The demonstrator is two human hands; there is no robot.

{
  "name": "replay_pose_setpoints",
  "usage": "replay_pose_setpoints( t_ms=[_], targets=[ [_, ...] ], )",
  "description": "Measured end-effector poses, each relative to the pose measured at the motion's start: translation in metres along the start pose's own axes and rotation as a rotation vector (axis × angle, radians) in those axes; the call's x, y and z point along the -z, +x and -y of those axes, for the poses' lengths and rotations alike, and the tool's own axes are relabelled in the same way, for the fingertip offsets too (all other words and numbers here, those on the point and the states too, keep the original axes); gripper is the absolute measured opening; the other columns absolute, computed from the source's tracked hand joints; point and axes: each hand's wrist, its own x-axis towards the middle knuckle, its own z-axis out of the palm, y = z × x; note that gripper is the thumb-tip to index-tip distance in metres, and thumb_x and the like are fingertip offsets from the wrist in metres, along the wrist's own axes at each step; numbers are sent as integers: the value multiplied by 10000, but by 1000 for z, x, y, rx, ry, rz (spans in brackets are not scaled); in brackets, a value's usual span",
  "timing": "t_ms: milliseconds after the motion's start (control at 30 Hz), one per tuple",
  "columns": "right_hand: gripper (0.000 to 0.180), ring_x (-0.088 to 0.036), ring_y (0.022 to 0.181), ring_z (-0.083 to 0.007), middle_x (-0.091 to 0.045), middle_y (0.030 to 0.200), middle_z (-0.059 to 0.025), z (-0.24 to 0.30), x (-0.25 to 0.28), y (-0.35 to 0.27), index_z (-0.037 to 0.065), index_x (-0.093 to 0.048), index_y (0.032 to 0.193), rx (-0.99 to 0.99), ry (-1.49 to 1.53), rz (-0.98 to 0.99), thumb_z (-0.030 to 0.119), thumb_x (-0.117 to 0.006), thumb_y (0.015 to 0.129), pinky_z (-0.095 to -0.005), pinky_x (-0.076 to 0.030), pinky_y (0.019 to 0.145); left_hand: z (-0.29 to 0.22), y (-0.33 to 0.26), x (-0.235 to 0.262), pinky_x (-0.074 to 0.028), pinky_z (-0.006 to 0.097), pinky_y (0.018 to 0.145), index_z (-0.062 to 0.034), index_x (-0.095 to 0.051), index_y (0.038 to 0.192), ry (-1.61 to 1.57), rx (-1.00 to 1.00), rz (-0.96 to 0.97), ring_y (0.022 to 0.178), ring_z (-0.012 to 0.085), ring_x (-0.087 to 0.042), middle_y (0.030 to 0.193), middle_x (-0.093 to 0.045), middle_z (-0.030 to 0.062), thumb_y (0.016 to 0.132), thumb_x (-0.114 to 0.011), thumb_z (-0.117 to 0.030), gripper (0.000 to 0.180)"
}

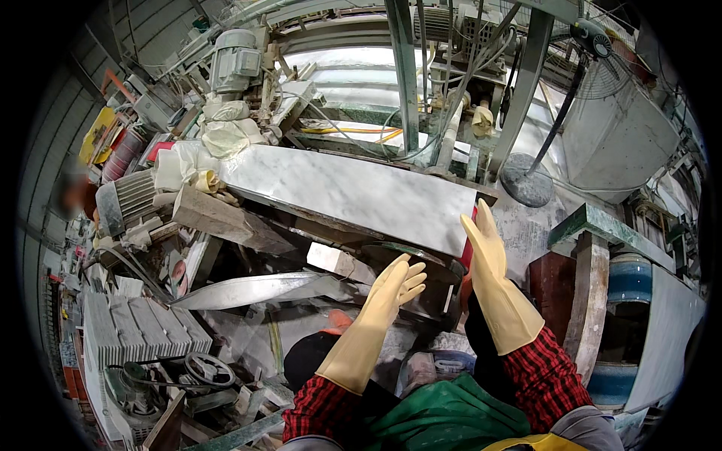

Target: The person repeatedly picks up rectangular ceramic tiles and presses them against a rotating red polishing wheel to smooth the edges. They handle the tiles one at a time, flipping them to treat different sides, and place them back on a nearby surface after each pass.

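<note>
A long white marble slab [353, 188] with grey veining lies ahead of me, running from the left down to the right. Yellowish rubber gloves cover both of my hands. My right hand [487, 244] is beside the slab's right end, fingers stretched out and thumb side up; whether it touches the edge cannot be told. A strip of red shows between that hand and the slab end. In front of the slab's near edge, my left hand [392, 287] hangs with its fingers spread and nothing in them. Just left of it rests a small white block [340, 261].
A motor [235, 60] and wrapped machine parts stand at the far left. Stacked grey tiles [143, 331] and a handwheel [209, 370] are at the near left. A pedestal fan [594, 45] rises at the far right, with a green stone-topped stand [609, 233] nearer.
</note>
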Motion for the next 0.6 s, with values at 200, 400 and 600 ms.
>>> replay_pose_setpoints(
  t_ms=[200,400,600],
  targets=[
    [660,-362,1410,-189,-389,1536,-100,-1,3,0,20,-319,1510,-5,101,6,194,-626,952,-314,-259,1152,0,0,1,-467,420,1034,2,-238,1512,-3,1,2,1253,326,-536,1432,-447,254,979,-586,-397,752],
    [593,-382,1396,-178,-417,1516,-88,7,1,-4,13,-360,1487,-39,90,66,149,-603,963,-302,-277,1140,1,0,6,-478,418,1024,-7,-241,1514,2,-6,0,1244,322,-541,1427,-450,252,980,-585,-393,743],
    [601,-369,1408,-187,-408,1520,-108,-8,1,-1,-8,-361,1480,-12,132,93,150,-613,958,-308,-272,1150,1,-1,8,-491,414,1009,-11,-264,1508,-2,-8,-4,1237,314,-546,1426,-454,249,981,-587,-383,722]
  ],
)
